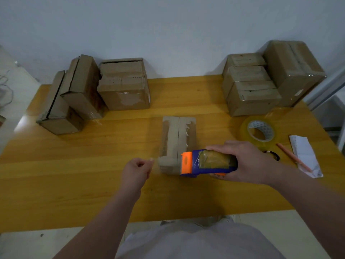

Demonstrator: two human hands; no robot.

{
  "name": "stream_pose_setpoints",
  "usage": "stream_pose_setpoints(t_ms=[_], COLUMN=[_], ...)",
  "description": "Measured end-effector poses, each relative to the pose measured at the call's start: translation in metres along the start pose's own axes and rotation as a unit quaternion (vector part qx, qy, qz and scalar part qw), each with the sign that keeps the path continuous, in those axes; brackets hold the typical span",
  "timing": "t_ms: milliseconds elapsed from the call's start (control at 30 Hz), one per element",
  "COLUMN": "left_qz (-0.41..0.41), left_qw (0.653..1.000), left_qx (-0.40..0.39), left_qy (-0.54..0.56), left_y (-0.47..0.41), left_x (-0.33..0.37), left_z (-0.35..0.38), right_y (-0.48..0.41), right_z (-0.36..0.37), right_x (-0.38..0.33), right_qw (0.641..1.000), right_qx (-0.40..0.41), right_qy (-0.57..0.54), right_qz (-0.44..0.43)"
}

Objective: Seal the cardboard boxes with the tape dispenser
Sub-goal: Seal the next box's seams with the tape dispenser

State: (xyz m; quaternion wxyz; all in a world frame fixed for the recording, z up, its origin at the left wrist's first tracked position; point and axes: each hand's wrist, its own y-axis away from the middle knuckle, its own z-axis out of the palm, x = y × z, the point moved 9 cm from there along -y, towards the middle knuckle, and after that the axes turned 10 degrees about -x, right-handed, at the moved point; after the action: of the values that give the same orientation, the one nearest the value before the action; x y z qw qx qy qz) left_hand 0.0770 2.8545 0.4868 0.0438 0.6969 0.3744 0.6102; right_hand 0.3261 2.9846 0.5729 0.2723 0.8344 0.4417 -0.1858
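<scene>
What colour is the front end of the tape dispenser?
Orange, on a blue plastic tape dispenser held by the right hand; head view.

R hand (248,161) grips dispenser (209,162) at box (177,139).

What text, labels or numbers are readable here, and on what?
Nothing is readable.
Tape roll: printed pattern on the inner core, too blurred to read.
Tall box at far right: small sticker on its side, too small.
Folded paper: faint marks, illegible.
</scene>
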Motion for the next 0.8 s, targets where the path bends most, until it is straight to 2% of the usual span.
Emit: stream_pose_setpoints(t_ms=[300, 800], left_qz=[-0.007, -0.027], left_qw=[0.999, 0.998], left_qx=[0.029, -0.049], left_qy=[-0.016, -0.03], left_y=[-0.005, -0.012], left_x=[-0.012, -0.029], left_z=[0.003, 0.03], right_y=[-0.002, 0.001], right_z=[0.007, 0.011], right_x=[0.001, 0.004], right_qw=[0.999, 0.999], right_qx=[-0.016, -0.011], right_qy=[0.025, 0.027], right_qz=[0.016, 0.026])
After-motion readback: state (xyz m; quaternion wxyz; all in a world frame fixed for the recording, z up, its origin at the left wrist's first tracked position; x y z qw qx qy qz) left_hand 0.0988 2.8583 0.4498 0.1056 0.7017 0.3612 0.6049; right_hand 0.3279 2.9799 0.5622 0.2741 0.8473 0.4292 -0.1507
